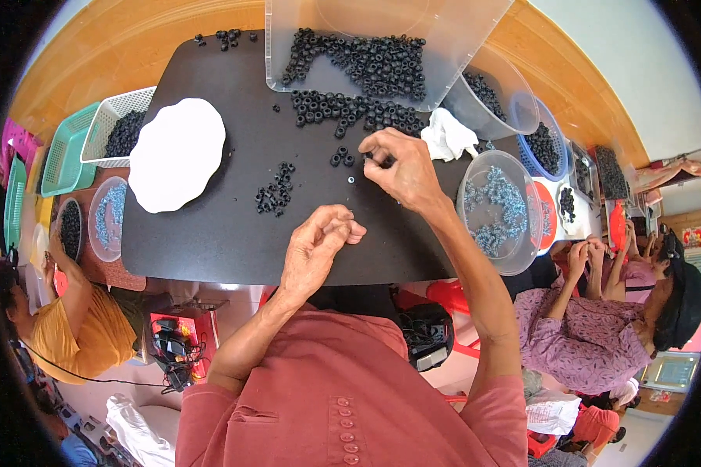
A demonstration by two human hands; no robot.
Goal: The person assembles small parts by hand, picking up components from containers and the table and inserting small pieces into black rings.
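My right hand (403,165) is closed, its thumb and fingers pinching a black round part (369,156) that they mostly cover. Just left of it lie a few loose black round parts with holes (342,156). Below these, a tiny pale blue ring (350,180) rests on the dark table (210,249). My left hand (318,247) hovers over the table's near side with its fingers curled together; what they hold, if anything, is hidden. Between the left hand and a white wavy-edged plate sits a small pile of smaller black parts (273,191).
A clear bin (459,35) lies tipped at the back, black parts spilling out. The white plate (177,156) is at left. On the right stand a clear tub of blue pieces (500,261), a white cloth (448,134) and more tubs. Co-workers (592,327) sit on both sides.
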